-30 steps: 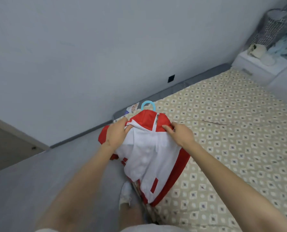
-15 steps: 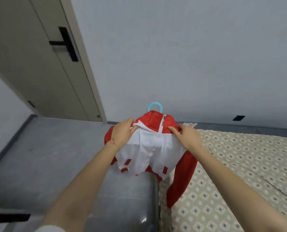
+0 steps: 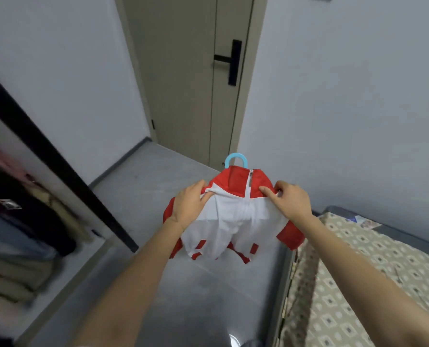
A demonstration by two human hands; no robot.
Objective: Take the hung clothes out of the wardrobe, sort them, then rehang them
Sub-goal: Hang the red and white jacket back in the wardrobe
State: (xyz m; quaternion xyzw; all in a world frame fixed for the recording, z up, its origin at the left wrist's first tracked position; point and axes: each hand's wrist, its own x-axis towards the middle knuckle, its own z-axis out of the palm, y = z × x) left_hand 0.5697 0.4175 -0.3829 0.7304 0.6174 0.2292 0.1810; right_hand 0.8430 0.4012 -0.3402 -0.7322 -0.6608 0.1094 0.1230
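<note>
Both hands are on the red-and-white jacket (image 3: 233, 221), held in mid-air over the grey floor (image 3: 208, 296), between the wardrobe (image 3: 58, 156) on the left and the bed (image 3: 358, 271) on the right. My left hand (image 3: 189, 205) grips the left shoulder with fabric bunched under the fingers. My right hand (image 3: 292, 201) pinches the right shoulder near the collar. Hands apart, one per shoulder. The blue hanger hook (image 3: 236, 157) sticks out past the collar, far side. Door (image 3: 183, 71) far ahead. Clothes in the wardrobe are blurred.

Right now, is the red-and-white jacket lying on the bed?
No: the left hand and the right hand hold the jacket up by its shoulders in the air, left of the bed.
</note>
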